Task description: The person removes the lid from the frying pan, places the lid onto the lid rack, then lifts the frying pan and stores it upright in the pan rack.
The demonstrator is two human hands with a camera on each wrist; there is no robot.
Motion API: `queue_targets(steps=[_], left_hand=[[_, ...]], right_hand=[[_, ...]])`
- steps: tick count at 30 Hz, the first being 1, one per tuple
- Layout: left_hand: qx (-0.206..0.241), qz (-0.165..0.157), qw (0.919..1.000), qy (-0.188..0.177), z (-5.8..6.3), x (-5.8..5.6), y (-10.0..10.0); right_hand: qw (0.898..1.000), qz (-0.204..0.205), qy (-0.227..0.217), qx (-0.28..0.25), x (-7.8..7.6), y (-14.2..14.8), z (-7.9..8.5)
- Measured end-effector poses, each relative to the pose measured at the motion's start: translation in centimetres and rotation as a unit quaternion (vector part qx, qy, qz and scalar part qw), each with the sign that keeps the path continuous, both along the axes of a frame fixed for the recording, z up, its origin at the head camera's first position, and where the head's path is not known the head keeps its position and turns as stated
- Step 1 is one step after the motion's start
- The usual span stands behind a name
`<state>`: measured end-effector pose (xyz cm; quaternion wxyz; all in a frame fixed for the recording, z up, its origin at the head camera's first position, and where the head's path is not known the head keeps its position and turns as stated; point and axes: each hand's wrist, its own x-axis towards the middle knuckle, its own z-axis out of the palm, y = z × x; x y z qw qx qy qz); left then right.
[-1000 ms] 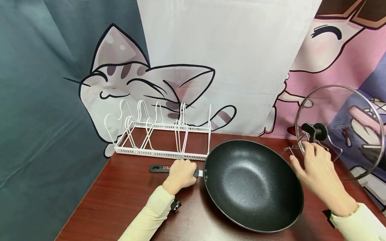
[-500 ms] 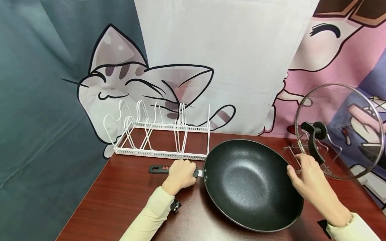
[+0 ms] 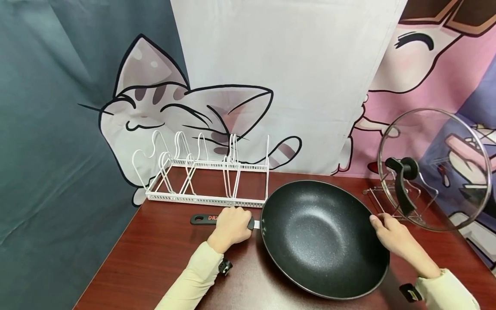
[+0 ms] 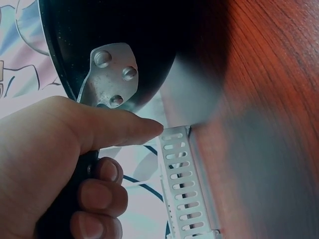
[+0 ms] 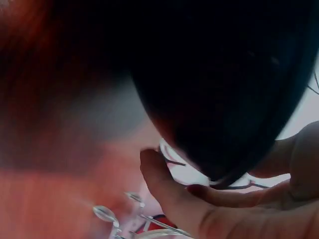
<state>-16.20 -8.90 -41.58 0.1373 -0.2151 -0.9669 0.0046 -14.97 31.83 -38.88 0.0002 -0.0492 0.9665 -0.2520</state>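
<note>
In the head view, the black pan is over the reddish-brown tabletop, its hollow facing the camera; whether its base touches the wood cannot be told. Its handle extends to the left of the bowl, and the left hand has its fingers clamped round it near the bowl. The right hand is at the pan's right edge, thumb over the rim and fingers on the outer side, pinching it. Behind the pan and to its left stands a white wire rack with upright loops. To the right of the pan and farther back, a glass lid with a black knob leans upright in a wire stand. Behind the pan hangs a cartoon-printed backdrop.

In the left wrist view, a metal bracket with three rivets joins the handle to the pan. Three fingertips curl round the handle, while the thumb lies straight, its tip in front of the rack's slotted rail.

In the right wrist view, the pan's dark outer side fills the upper part. Its rim comes down between the thumb and the fingers; blur and shadow hide the exact contact.
</note>
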Motion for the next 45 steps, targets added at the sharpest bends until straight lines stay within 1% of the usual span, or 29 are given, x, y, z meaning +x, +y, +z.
queue_targets(steps=[3, 7, 11, 13, 14, 16, 17, 18, 19, 21, 25, 27, 31, 35, 40, 41, 45], left_hand=[[-0.002, -0.001, 1.0000, 0.002, 0.0, 0.1, 0.0], [-0.004, -0.001, 1.0000, 0.007, 0.0, 0.2, -0.1], [-0.002, -0.001, 1.0000, 0.009, 0.0, 0.3, 0.0], [-0.001, -0.001, 1.0000, 0.006, 0.0, 0.3, 0.0], [-0.001, 0.001, 1.0000, 0.004, 0.0, 0.3, 0.0], [0.000, 0.005, 1.0000, -0.001, 0.0, 0.3, 0.1], [0.000, 0.007, 1.0000, -0.002, 0.0, 0.4, 0.1], [-0.001, 0.009, 1.0000, -0.003, -0.1, 0.3, 0.2], [0.000, 0.009, 1.0000, -0.002, -0.1, 0.3, 0.2], [0.002, 0.010, 0.9999, 0.000, -0.2, 0.3, 0.2], [0.003, 0.017, 0.9998, 0.005, -0.4, 0.4, 0.3], [0.001, 0.022, 0.9997, 0.008, -0.5, 0.4, 0.2], [-0.004, 0.022, 0.9996, 0.019, -0.7, 0.3, 0.1], [-0.005, 0.016, 0.9992, 0.035, -0.8, 0.2, 0.1], [0.001, 0.000, 0.9984, 0.057, -1.0, 0.1, 0.2], [0.002, -0.003, 0.9983, 0.058, -1.0, 0.1, 0.2], [-0.001, -0.005, 0.9983, 0.058, -0.9, 0.1, 0.2]], right_hand=[[1.000, 0.002, -0.015, -0.017, -0.1, 0.2, -0.4], [0.998, 0.001, -0.015, -0.060, -0.2, 0.6, -0.8], [0.995, 0.005, -0.028, -0.094, -0.2, 1.3, -1.3], [0.986, 0.006, -0.067, -0.153, -0.2, 1.7, -1.5], [0.979, 0.005, -0.087, -0.185, -0.2, 1.9, -1.6], [0.959, 0.004, -0.130, -0.251, -0.3, 2.2, -1.7], [0.947, 0.001, -0.152, -0.284, -0.3, 2.4, -1.7], [0.936, -0.001, -0.172, -0.306, -0.4, 2.5, -1.7], [0.931, 0.003, -0.182, -0.315, -0.4, 2.6, -1.6], [0.926, 0.007, -0.200, -0.321, -0.4, 2.8, -1.6], [0.922, 0.013, -0.213, -0.323, -0.4, 2.8, -1.8], [0.921, 0.006, -0.212, -0.327, -0.5, 2.6, -1.9], [0.922, 0.006, -0.207, -0.327, -0.5, 2.5, -2.3], [0.927, 0.001, -0.196, -0.319, -0.5, 2.5, -2.4], [0.932, 0.000, -0.184, -0.313, -0.4, 2.6, -2.2], [0.933, -0.001, -0.183, -0.309, -0.4, 2.6, -2.2], [0.946, 0.001, -0.169, -0.278, -0.6, 2.6, -2.1]])
